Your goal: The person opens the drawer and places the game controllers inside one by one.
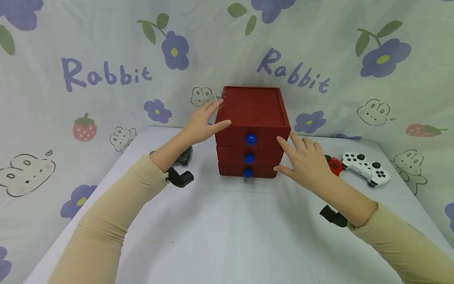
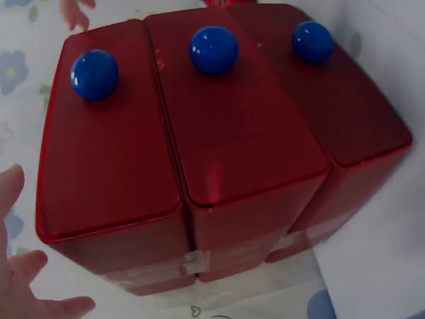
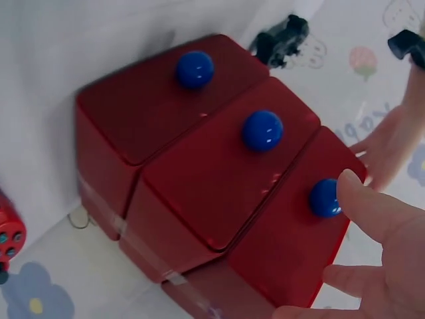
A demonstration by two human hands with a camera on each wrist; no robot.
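Observation:
A red three-drawer box (image 1: 252,106) stands on the white table, its drawers stacked and each with a round blue knob (image 1: 251,139). All the drawers look closed. My left hand (image 1: 202,123) is beside the box's upper left side, fingers extended and thumb apart, holding nothing. At the right front side is my right hand (image 1: 304,162), its fingers spread and nothing in it. In the right wrist view, the right thumb overlaps the top drawer's knob (image 3: 325,198); whether they touch I cannot tell. The left wrist view shows the left fingers (image 2: 66,307) near the top drawer's side.
Right of the box lie a white game controller (image 1: 365,169) and a red controller (image 1: 334,165), partly hidden by my right hand. A dark object (image 1: 185,156) sits left of the box, partly behind my left forearm. A patterned cloth (image 1: 220,47) hangs behind the table.

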